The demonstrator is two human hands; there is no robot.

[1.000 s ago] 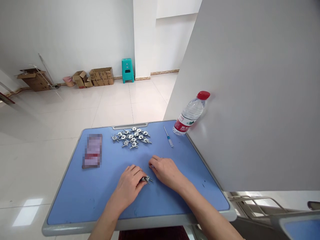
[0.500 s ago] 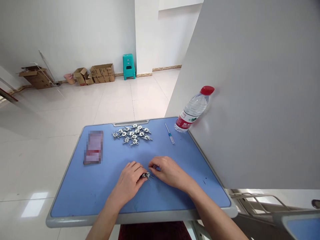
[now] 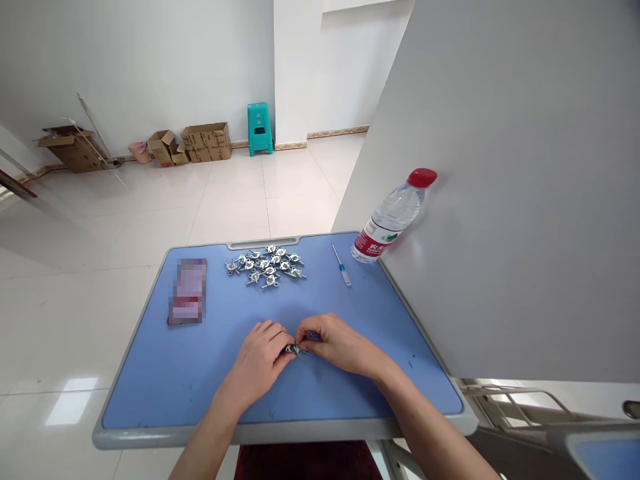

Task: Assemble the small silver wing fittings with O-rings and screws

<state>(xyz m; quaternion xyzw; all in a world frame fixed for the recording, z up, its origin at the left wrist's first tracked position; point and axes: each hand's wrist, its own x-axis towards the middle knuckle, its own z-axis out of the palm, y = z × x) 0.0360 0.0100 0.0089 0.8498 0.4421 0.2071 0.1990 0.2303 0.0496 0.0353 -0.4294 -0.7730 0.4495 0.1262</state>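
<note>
My left hand (image 3: pixel 260 360) rests on the blue table (image 3: pixel 150 380) with its fingers pinched on a small silver metal part (image 3: pixel 291 349). My right hand (image 3: pixel 337 343) lies just to the right of it, fingers curled, its fingertips touching the same part. A small dark piece shows under the right fingers; I cannot make out what it is. A pile of several similar silver metal parts (image 3: pixel 267 263) lies at the far middle of the table, apart from both hands.
A small screwdriver with a blue handle (image 3: pixel 342 265) lies right of the pile. A water bottle with a red cap (image 3: pixel 393 215) leans at the far right corner against a grey partition (image 3: pixel 500 200). A blurred flat card (image 3: pixel 188 291) lies at the left. Boxes and a teal stool stand by the far wall.
My right hand has moved left to the small metal part held by my left hand, and the two hands now meet on it. The view has shifted slightly.
</note>
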